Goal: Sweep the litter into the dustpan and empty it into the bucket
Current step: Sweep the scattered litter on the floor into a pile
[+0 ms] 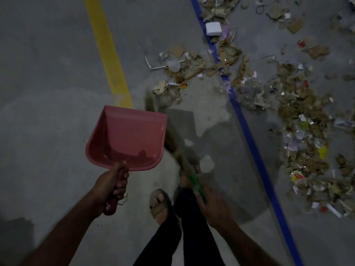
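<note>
My left hand [113, 184] grips the handle of a pink dustpan [126, 136], which hangs above the floor with nothing in it. My right hand [208, 204] holds the green handle of a broom [180, 154]. The blurred bristles reach forward past the dustpan's right side toward the litter. Litter [299, 120] of torn cardboard, paper scraps and plastic wrappers lies in a wide band across the upper right floor. A smaller heap of litter [182, 68] sits just ahead of the broom tip. No bucket shows in the head view.
A yellow line [111, 56] and a blue line [247, 129] run diagonally over the grey concrete floor. A white foam block [213, 28] lies on the blue line at the top. My sandalled foot [159, 202] and dark trouser legs stand between my arms.
</note>
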Tool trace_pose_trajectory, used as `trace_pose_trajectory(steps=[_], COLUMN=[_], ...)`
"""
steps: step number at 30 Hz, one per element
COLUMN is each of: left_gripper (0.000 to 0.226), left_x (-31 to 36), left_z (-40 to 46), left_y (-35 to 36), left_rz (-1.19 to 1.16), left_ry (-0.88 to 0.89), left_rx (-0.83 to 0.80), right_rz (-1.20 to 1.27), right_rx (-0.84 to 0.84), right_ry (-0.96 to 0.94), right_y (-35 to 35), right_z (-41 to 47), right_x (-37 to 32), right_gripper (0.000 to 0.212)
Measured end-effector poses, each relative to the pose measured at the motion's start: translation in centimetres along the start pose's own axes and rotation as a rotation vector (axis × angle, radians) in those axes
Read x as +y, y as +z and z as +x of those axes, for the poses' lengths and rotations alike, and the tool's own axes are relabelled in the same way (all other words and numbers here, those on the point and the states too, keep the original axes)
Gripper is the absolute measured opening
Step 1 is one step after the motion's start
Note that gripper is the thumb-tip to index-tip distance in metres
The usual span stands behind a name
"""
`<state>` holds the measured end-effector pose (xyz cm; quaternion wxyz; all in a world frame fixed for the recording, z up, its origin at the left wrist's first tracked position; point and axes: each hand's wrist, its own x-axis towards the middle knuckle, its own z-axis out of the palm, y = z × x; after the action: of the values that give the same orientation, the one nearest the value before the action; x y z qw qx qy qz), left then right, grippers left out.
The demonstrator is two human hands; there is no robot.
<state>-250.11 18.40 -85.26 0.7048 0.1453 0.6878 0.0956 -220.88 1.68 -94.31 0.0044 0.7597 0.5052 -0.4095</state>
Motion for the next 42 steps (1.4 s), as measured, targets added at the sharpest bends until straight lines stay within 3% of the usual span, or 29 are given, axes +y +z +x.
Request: trace_pose_trajectory(steps=[3, 6, 9, 13, 21, 29, 36, 42], left_gripper=[0.040, 0.039, 0.039, 0.040, 0.041, 0.040, 0.040, 0.039], left_x=[1.3, 2.8, 4.4, 6.9, 14.8, 20.1, 24.8, 29.4], left_z=[0.9, 2.0, 3.8, 5.7, 9.1, 10.6, 10.7, 11.2], left_y=[-1.4, -2.1, -1.8, 0.6, 7.5, 9.3, 7.8, 2.9], left_rz=[-0.031, -0.048, -0.057, -0.032, 0.069, 0.143, 0.124, 0.114], left_ry=[-0.021, -0.030, -0.046, -0.095, -0.053, -0.055, -0.003, 0.022], left_rx=[0.024, 0.038, 0.044, 0.058, -0.046, -0.052, -0.035, 0.014], right_rz=[-0.167, -0.070, 0.105, 0.373, 0.409, 0.357, 0.442, 0.416], right_rx=[-0.026, -0.122, -0.128, -0.011, 0.243, 0.410, 0.323, 0.190], right_ry=[-0.200, -0.175, 0.038, 0.317, 0.613, 0.572, 0.568, 0.275], right_y=[1.0, -0.5, -2.0, -5.8, -15.2, -19.3, -16.0, -13.2], right_z=[5.5, 10.9, 16.2, 19.7, 18.3, 10.5, 10.7, 17.3], right_x=[-3.3, -7.4, -8.8, -6.8, 4.0, 3.1, -2.4, -12.0], right_gripper=[0.056, 0.053, 0.058, 0.060, 0.051, 0.057, 0.059, 0.057])
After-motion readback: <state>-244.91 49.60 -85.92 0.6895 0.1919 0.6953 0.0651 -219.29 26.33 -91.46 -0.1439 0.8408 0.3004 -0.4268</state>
